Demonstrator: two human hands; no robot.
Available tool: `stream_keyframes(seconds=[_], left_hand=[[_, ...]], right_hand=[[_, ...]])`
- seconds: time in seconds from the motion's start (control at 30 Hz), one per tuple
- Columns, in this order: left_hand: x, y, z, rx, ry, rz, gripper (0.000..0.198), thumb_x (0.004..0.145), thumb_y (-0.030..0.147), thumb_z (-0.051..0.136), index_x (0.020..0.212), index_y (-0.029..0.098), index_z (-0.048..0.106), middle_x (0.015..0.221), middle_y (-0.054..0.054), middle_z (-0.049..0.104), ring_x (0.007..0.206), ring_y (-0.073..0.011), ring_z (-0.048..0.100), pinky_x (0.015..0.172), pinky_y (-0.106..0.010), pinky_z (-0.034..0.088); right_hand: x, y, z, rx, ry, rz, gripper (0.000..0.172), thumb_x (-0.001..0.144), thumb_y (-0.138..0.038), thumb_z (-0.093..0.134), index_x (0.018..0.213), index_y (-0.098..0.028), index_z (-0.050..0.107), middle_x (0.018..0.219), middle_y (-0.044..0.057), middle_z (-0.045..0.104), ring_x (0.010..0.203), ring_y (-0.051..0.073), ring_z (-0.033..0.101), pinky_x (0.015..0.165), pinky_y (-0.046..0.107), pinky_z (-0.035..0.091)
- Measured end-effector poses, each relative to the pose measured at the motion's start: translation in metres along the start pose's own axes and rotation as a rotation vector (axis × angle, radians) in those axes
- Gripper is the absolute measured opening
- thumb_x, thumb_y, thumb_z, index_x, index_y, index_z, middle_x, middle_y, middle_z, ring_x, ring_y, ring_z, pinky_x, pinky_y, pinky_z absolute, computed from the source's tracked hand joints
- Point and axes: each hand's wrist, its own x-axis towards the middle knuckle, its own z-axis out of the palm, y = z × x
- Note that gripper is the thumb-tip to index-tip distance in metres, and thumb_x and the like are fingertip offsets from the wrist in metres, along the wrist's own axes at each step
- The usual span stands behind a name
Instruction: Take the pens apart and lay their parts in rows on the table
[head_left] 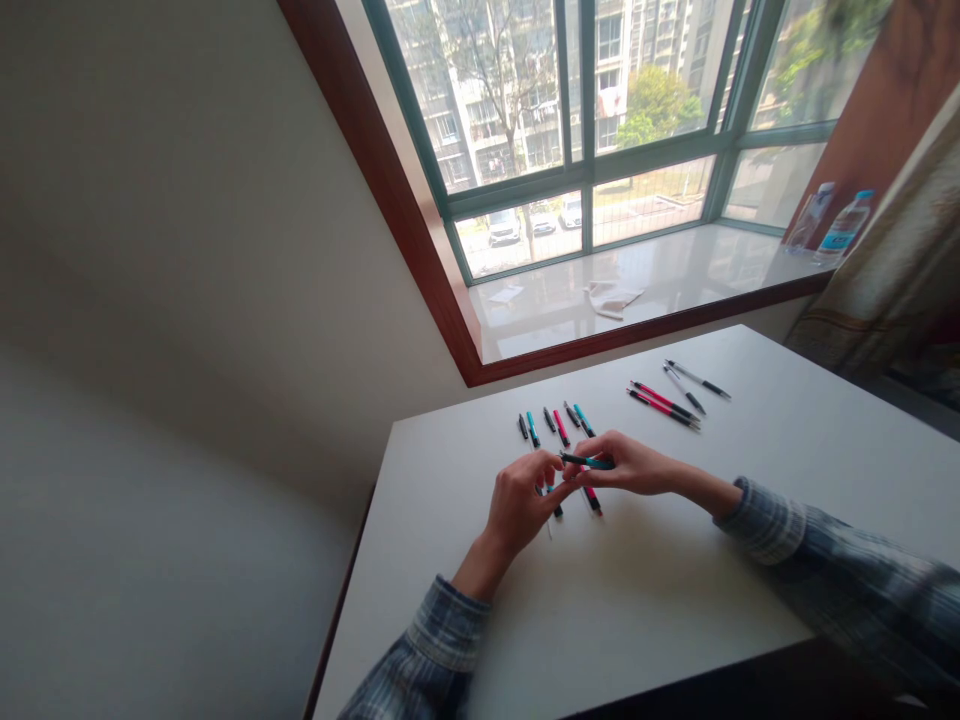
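Both my hands meet over the middle of a white table [645, 600]. My right hand [630, 465] is closed on a teal pen [589, 461] that lies level between the two hands. My left hand [521, 500] pinches the pen's left end with its fingertips. Under and just beyond the hands lie several short pen parts [551, 420] in teal, pink and black, and a pink pen [591, 497] pokes out below my right hand. Plaid sleeves cover both forearms.
A group of whole pens [671, 395], pink and dark, lies at the table's far right. Behind the table is a glossy window sill [675, 275] with a folded cloth [611, 298] and two water bottles [844, 228]. A curtain [892, 260] hangs at right.
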Motion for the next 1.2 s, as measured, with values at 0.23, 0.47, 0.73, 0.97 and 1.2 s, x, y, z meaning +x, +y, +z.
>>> stream_keyframes(seconds=[0.23, 0.47, 0.73, 0.97, 1.2], left_hand=[[0.001, -0.001, 0.0, -0.049, 0.042, -0.05, 0.018, 0.097, 0.032, 0.063, 0.085, 0.019, 0.064, 0.072, 0.001, 0.062, 0.065, -0.0128, 0.054, 0.068, -0.025, 0.044], [0.003, -0.001, -0.001, -0.063, 0.003, -0.047, 0.017, 0.096, 0.03, 0.061, 0.082, 0.019, 0.061, 0.073, 0.001, 0.059, 0.066, -0.0127, 0.052, 0.068, -0.026, 0.043], [0.003, 0.001, 0.0, -0.068, -0.021, -0.038, 0.018, 0.097, 0.03, 0.061, 0.082, 0.019, 0.061, 0.073, 0.001, 0.06, 0.066, -0.0128, 0.052, 0.067, -0.025, 0.042], [0.002, -0.001, 0.002, -0.085, -0.012, -0.041, 0.018, 0.096, 0.03, 0.062, 0.081, 0.019, 0.061, 0.072, 0.001, 0.059, 0.066, -0.0129, 0.051, 0.067, -0.025, 0.042], [0.003, 0.001, 0.001, -0.227, 0.048, -0.109, 0.021, 0.094, 0.035, 0.067, 0.081, 0.018, 0.064, 0.07, 0.001, 0.059, 0.064, -0.0126, 0.05, 0.066, -0.025, 0.043]], right_hand=[[-0.002, 0.023, -0.028, -0.363, 0.263, 0.028, 0.027, 0.089, -0.04, 0.071, 0.1, -0.016, 0.079, 0.089, 0.006, 0.078, 0.078, 0.019, 0.067, 0.071, 0.028, 0.048], [-0.002, 0.036, -0.033, -0.65, 0.229, 0.017, 0.015, 0.086, -0.032, 0.072, 0.092, -0.02, 0.079, 0.082, 0.004, 0.076, 0.069, 0.016, 0.063, 0.066, 0.025, 0.042], [-0.003, 0.036, -0.031, -0.706, 0.19, 0.122, 0.017, 0.087, -0.031, 0.07, 0.096, -0.02, 0.08, 0.077, 0.002, 0.075, 0.064, 0.015, 0.061, 0.062, 0.024, 0.039], [-0.002, 0.043, -0.03, -0.714, 0.255, 0.122, 0.018, 0.088, -0.032, 0.068, 0.098, -0.021, 0.079, 0.079, 0.004, 0.076, 0.068, 0.018, 0.065, 0.065, 0.026, 0.041], [0.001, 0.036, -0.032, -0.462, 0.348, 0.066, 0.033, 0.091, -0.05, 0.068, 0.102, -0.019, 0.075, 0.079, 0.003, 0.07, 0.066, 0.015, 0.057, 0.064, 0.027, 0.04]])
